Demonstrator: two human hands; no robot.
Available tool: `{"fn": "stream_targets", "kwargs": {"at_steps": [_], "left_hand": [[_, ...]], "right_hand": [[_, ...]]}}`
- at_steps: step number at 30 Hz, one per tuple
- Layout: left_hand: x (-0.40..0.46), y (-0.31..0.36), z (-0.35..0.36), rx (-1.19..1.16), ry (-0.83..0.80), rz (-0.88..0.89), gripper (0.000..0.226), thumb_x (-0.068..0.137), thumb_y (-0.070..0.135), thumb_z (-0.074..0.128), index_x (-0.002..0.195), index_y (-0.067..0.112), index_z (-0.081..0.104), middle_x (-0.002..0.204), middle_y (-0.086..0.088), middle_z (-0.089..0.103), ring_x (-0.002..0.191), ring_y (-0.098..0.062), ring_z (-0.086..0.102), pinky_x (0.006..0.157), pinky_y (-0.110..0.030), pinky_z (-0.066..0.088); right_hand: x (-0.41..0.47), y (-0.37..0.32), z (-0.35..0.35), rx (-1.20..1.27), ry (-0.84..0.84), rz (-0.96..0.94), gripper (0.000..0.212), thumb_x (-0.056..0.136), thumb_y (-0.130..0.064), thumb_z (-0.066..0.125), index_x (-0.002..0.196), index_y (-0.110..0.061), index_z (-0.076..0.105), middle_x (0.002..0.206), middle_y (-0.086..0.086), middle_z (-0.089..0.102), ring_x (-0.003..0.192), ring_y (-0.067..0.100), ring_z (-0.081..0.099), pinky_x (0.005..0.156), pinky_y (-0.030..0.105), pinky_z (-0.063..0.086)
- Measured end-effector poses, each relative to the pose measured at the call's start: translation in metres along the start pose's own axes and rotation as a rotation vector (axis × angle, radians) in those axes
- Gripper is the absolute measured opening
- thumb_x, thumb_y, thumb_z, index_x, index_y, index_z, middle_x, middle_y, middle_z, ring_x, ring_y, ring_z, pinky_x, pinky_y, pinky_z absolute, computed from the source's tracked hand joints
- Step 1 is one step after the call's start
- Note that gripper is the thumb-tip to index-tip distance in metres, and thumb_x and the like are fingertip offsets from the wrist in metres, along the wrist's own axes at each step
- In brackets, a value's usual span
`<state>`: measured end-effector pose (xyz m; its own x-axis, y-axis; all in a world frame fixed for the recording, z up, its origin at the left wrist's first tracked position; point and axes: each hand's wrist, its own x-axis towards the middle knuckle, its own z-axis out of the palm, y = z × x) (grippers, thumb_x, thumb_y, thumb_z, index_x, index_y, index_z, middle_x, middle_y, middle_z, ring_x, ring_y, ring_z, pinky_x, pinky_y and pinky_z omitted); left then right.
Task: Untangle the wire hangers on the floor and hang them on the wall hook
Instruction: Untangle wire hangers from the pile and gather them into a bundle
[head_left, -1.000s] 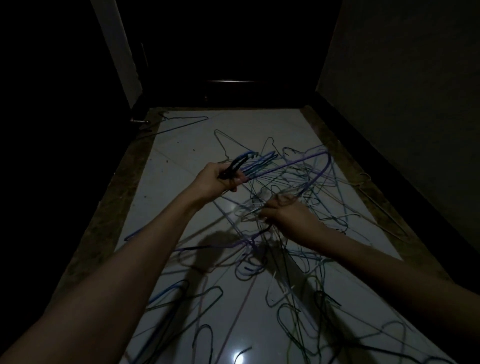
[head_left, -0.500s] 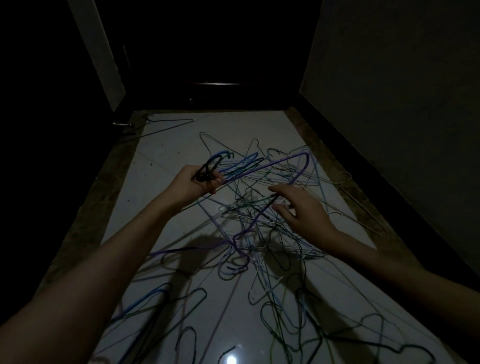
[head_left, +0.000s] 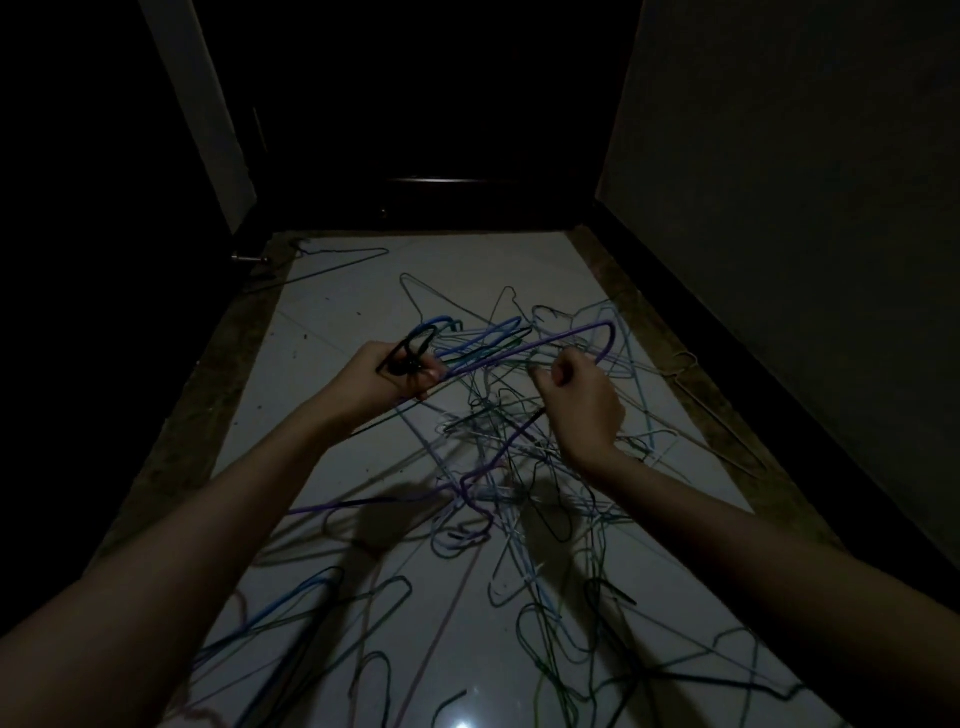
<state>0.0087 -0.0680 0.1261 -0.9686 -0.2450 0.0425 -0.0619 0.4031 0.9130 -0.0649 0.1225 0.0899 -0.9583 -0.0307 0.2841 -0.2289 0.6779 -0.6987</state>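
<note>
Two hands work mid-untangling above a dim floor (head_left: 363, 291): left hand (head_left: 387, 376) grips gathered hanger hooks (head_left: 415, 345), right hand (head_left: 582, 395) pinches a purple hanger (head_left: 582, 332) snagged in the tangled pile (head_left: 519, 467), likely needing freeing next.

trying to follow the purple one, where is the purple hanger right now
In the head view, the purple hanger is lifted mid-frame above the tangled pile, stretching from the left hand to its bend beside the right hand.
</note>
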Motion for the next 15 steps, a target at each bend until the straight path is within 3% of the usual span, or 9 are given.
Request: {"fn": "stream_targets", "kwargs": {"at_steps": [2, 4, 6, 8, 11, 13, 15], "left_hand": [[-0.001, -0.001, 0.000, -0.014, 0.015, 0.001, 0.010, 0.088, -0.002, 0.058, 0.089, 0.006, 0.063, 0.078, 0.004, 0.063, 0.056, 0.008, 0.060, 0.056, -0.006, 0.047], [-0.002, -0.002, -0.002, -0.017, 0.027, 0.004, 0.011, 0.088, -0.005, 0.057, 0.092, 0.003, 0.063, 0.079, 0.003, 0.062, 0.057, 0.007, 0.061, 0.055, -0.007, 0.047], [-0.001, -0.006, -0.007, -0.015, 0.048, -0.010, 0.010, 0.088, -0.005, 0.056, 0.092, 0.002, 0.063, 0.080, 0.001, 0.062, 0.060, 0.000, 0.061, 0.056, -0.008, 0.048], [0.001, -0.011, -0.013, -0.018, 0.072, -0.032, 0.008, 0.089, -0.004, 0.057, 0.091, 0.001, 0.063, 0.083, -0.004, 0.063, 0.069, -0.004, 0.060, 0.063, -0.014, 0.049], [0.001, -0.019, -0.022, -0.036, 0.135, -0.071, 0.007, 0.090, 0.000, 0.056, 0.089, 0.002, 0.063, 0.085, -0.006, 0.065, 0.074, -0.008, 0.060, 0.071, -0.021, 0.047], [-0.002, -0.021, -0.026, -0.051, 0.162, -0.092, 0.009, 0.091, -0.001, 0.055, 0.089, 0.004, 0.062, 0.082, -0.001, 0.063, 0.070, -0.006, 0.058, 0.064, -0.012, 0.048], [-0.005, -0.023, -0.028, -0.081, 0.169, -0.110, 0.008, 0.091, -0.001, 0.054, 0.093, 0.002, 0.061, 0.081, -0.002, 0.062, 0.066, -0.006, 0.058, 0.056, -0.006, 0.046]], "right_hand": [[0.003, 0.001, 0.005, 0.015, -0.085, -0.031, 0.020, 0.088, -0.027, 0.057, 0.074, -0.012, 0.054, 0.069, 0.003, 0.056, 0.065, 0.019, 0.050, 0.055, 0.027, 0.029], [0.003, 0.002, 0.004, 0.095, -0.269, -0.105, 0.017, 0.090, -0.029, 0.058, 0.094, -0.016, 0.066, 0.096, 0.002, 0.067, 0.084, 0.017, 0.060, 0.068, 0.026, 0.041], [0.004, 0.001, -0.001, 0.121, -0.449, -0.189, 0.034, 0.092, -0.029, 0.056, 0.124, -0.018, 0.059, 0.129, 0.001, 0.057, 0.110, 0.018, 0.056, 0.087, 0.023, 0.040], [0.002, 0.001, -0.002, 0.092, -0.507, -0.266, 0.043, 0.094, -0.024, 0.053, 0.136, -0.019, 0.047, 0.142, 0.001, 0.044, 0.127, 0.017, 0.043, 0.098, 0.024, 0.034], [-0.009, 0.005, 0.000, 0.145, -0.410, -0.356, 0.032, 0.091, -0.008, 0.051, 0.122, -0.018, 0.053, 0.127, -0.001, 0.049, 0.118, 0.012, 0.046, 0.096, 0.029, 0.041], [-0.018, 0.010, 0.003, 0.182, -0.346, -0.379, 0.017, 0.089, -0.002, 0.052, 0.100, -0.015, 0.051, 0.108, -0.002, 0.045, 0.100, 0.009, 0.049, 0.085, 0.026, 0.047], [-0.023, 0.019, 0.010, 0.156, -0.335, -0.334, 0.015, 0.089, -0.003, 0.055, 0.089, -0.013, 0.044, 0.099, 0.000, 0.039, 0.086, 0.011, 0.045, 0.075, 0.024, 0.045]]}}
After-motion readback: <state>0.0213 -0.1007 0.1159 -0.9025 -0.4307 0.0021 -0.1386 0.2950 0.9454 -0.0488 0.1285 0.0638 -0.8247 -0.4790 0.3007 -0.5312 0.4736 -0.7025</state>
